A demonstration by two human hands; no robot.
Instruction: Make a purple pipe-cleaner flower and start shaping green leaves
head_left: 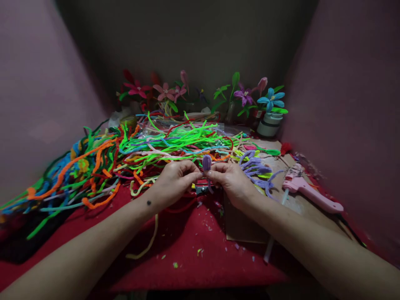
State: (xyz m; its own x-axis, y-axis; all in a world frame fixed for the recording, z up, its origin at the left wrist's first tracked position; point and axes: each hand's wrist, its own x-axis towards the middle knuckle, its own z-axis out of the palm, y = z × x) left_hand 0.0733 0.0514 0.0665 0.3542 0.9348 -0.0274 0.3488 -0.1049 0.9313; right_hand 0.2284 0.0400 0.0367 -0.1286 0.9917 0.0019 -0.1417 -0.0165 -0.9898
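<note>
Right hand pinches the purple fuzzy loop at its base; left hand, thumb and forefinger pressed together just beside, contents too small to tell. Between them, loop likely light, soft, easily bent, best held low; rounded end at twelve, long axis twelve-to-six. Purple stems at three.

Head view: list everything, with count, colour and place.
Loop: 1, purple, centre
Fuzzy stems: many, multicoloured, centre and left
Strands: several, purple, right of loop
Flowers: several, multicoloured, back
Jar: 1, grey, back right
Plastic: some, clear, behind stems
Glue gun: 1, pink, right
Stick: 1, whitish, lower right
Cardboard: some, brown, under glue gun
Tool: 1, greyish, below loop
Scraps: many, mixed, front
Work surface: 1, red, underneath
Walls: 3, pinkish or dark, around
Forearms: 2, bare, lower corners
Left hand: 1, bare, beside loop
Right hand: 1, bare, pinching loop
</note>
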